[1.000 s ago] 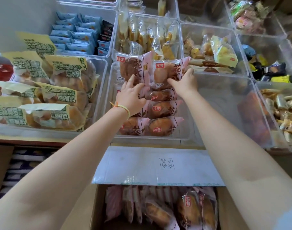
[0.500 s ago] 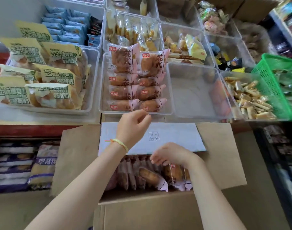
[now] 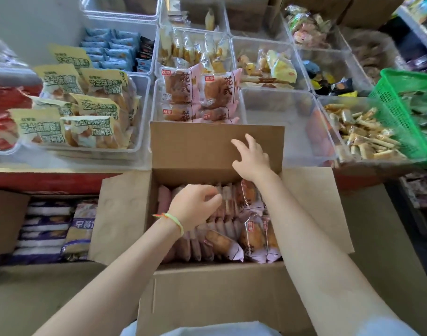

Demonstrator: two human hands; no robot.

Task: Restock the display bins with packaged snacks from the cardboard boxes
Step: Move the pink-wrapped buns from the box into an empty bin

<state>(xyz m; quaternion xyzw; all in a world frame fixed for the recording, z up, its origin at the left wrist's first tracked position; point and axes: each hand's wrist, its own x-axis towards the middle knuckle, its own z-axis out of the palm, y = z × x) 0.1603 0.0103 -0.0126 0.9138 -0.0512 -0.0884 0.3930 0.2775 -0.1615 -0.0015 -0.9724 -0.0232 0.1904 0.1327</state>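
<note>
— Head view is looking straight down into the open brown cardboard box [image 3: 217,292]. What are the hands doing in it?

— The left hand [image 3: 193,207], with a thin yellow-green band [image 3: 175,220] on the wrist, is sitting over the pink-wrapped bread packets [image 3: 232,229] standing in rows inside the box. Its fingers are curling down onto the packet tops; whether they are actually pinching one I cannot tell.

— And the other?

— The right hand [image 3: 252,158] is resting against the box's upright far flap [image 3: 195,146], fingers spread and straight, gripping nothing.

— Where are the bins?

— Just beyond that flap, the clear plastic display bin [image 3: 156,98] is holding more of the same pink packets, stacked flat, its front half hidden by the flap. Right of the box's far flap, another clear plastic bin [image 3: 280,122] is showing mostly bare floor. Left of the box's far flap, a clear bin [image 3: 144,112] is holding yellow-labelled pastry bags [image 3: 84,112].

— Anything else?

— Far right of the box, a green mesh plastic basket [image 3: 401,110] is leaning over a bin of small golden wrapped rolls [image 3: 363,132]. Left of the box, a second cardboard carton [image 3: 3,221] is lying open with purple-and-white packs [image 3: 47,229] in it.
</note>
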